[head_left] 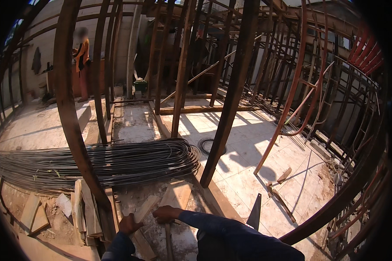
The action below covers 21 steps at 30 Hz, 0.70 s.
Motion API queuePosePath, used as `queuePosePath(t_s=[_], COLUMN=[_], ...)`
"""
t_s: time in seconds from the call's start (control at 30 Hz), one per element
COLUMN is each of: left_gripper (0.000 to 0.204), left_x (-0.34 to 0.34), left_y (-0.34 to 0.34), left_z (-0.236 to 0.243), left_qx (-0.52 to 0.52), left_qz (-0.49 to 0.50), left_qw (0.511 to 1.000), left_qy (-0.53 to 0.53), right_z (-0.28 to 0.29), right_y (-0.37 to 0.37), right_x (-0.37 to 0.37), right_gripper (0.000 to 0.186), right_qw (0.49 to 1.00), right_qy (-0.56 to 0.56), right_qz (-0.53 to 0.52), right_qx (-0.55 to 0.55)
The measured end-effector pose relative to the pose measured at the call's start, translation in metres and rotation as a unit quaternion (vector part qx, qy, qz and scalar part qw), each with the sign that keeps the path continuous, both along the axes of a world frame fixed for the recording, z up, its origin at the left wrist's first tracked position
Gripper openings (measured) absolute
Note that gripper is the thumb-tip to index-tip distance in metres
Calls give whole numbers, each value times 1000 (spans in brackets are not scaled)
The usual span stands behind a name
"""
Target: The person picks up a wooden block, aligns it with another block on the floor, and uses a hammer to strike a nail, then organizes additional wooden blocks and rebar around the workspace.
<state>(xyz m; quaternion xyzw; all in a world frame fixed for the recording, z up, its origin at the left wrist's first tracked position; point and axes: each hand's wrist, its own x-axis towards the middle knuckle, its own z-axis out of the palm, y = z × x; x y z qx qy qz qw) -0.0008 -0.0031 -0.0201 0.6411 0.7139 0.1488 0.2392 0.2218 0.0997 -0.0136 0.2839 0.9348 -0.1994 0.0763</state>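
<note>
My left hand (pixel 130 224), fingers curled, grips a short wooden board (pixel 146 206) low in the centre. Just right of it, my right hand (pixel 165 214) is closed at the upper end of a narrow handle-like stick (pixel 168 241); what tops the stick is hidden. Loose flat wood pieces (pixel 178 195) lie on the dusty floor beyond both hands. A saw blade (pixel 253 213) points upward beside my right forearm, its lower end hidden. To the left, offcut boards (pixel 85 204) lean near a post.
Timber posts (pixel 222 126) stand around me. A long bundle of rebar (pixel 130 161) lies ahead, beside a wire coil (pixel 206 143). Tiled floor (pixel 239 182) stretches right, under a leaning metal frame (pixel 298 100). Another person (pixel 82 69) in orange stands at the back left.
</note>
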Motion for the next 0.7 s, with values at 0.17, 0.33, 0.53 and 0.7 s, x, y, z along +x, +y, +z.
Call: queuePosePath(t_s=[0.17, 0.33, 0.53, 0.7], left_gripper=[72, 72, 71, 74], left_x=[-15, -23, -32, -43], left_y=[-12, -9, -11, -11], left_z=[-11, -23, -20, -32], left_qx=[7, -31, -12, -35], left_qz=[29, 25, 18, 20], left_qw=[1000, 999, 999, 999], left_qy=[-1, 17, 25, 27], right_z=[-26, -97, -161, -138], right_y=[-2, -35, -111, -127], right_x=[-30, -45, -46, -31], right_gripper=[28, 34, 73, 75], right_qw=[999, 995, 999, 992], right_qy=[-32, 44, 20, -40], right_qz=[26, -81, 42, -3], right_qx=[11, -26, 2, -124])
